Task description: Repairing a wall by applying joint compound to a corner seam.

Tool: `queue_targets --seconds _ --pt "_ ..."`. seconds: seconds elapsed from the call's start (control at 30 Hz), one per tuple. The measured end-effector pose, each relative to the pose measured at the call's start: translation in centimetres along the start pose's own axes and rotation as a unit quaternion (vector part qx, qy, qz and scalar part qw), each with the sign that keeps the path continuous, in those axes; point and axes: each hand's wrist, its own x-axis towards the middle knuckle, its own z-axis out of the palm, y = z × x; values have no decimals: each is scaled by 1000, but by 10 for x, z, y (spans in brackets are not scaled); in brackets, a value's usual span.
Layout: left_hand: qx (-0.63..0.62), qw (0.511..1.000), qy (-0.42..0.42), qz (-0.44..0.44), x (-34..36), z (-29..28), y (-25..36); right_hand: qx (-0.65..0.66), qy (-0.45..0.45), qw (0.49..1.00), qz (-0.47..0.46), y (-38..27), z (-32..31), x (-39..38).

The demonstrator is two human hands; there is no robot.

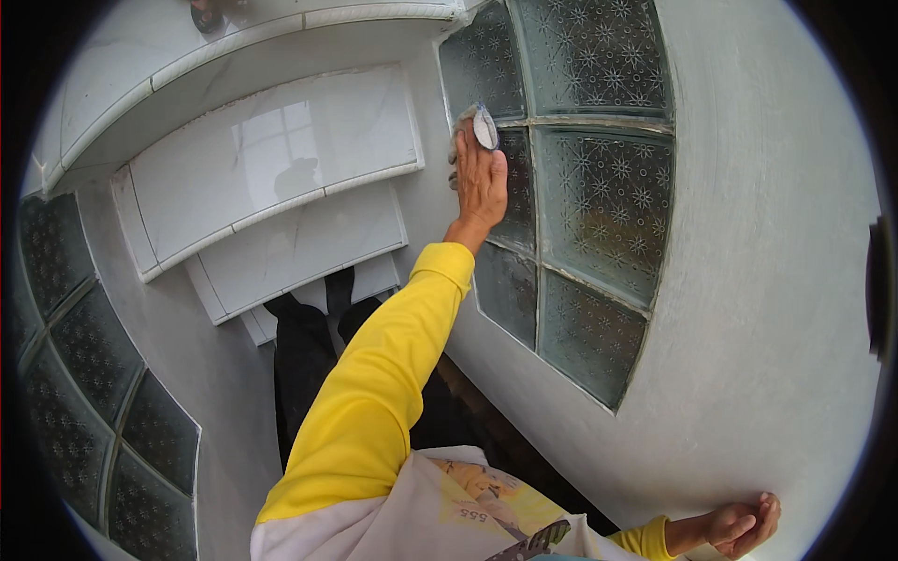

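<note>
My left hand (482, 187) reaches up to the patterned glass-block window (608, 196) in the wall on the right. It presses a folded grey-white cloth (485, 129) with a bluish edge against the glass and the mortar near the upper left blocks. Part of the cloth is hidden behind my fingers. At the lower right, my right hand (745, 526) rests by the white wall (748, 309), its fingers loosely curled in, with nothing visible in them.
White tiled steps (271, 150) with rounded edges rise ahead and to the left. My feet (339, 288) are at the lower step. A second glass-block window (94, 355) is set in the left wall. Something dark and reddish (206, 14) is on the top step.
</note>
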Motion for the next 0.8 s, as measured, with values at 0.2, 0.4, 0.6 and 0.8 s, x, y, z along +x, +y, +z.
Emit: queue_targets --seconds 0.2,0.4,0.6,0.8 --pt "-34 996 -18 -83 -68 13 -2 1 6 1000 11 -2 2 0" --pt "-48 995 -87 -26 -125 15 44 -13 -4 1000 10 -3 -1 -1" --pt "-20 997 -24 -71 -37 0 -13 47 -55 996 44 18 -41 -22" --pt "-45 992 -107 -56 -191 18 41 66 -63 994 54 27 -53 -32"
